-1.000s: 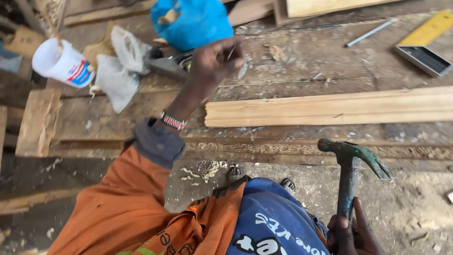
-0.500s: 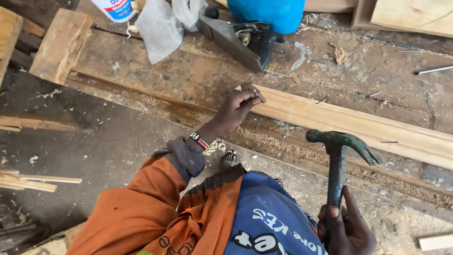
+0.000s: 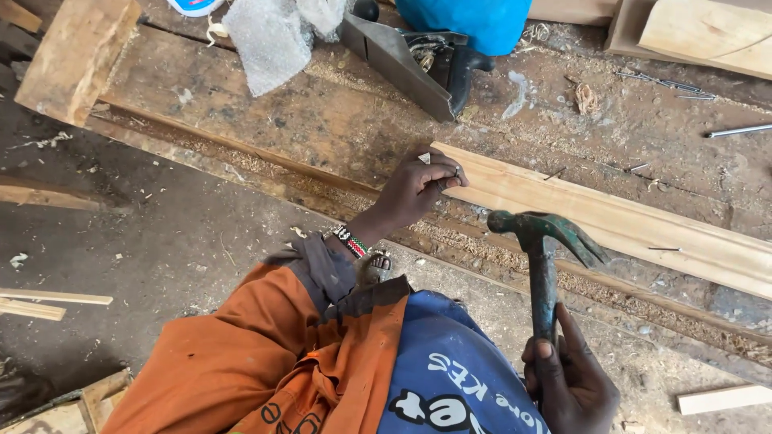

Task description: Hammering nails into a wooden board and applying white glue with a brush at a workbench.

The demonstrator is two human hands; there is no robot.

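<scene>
Pale, stiff wooden plank [image 3: 611, 217] lies across the tabletop [image 3: 322, 128]; left hand [image 3: 418, 189] pinches a small nail at its end. Right hand [image 3: 567, 386], grip closed, holds the head-heavy claw hammer [image 3: 543, 257] low on its handle.

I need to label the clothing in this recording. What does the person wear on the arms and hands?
The left arm has a long orange sleeve with a grey-brown cuff, and a beaded bracelet in red, white, black and green at the wrist. Both the left hand and the right hand are bare, without gloves.
</scene>
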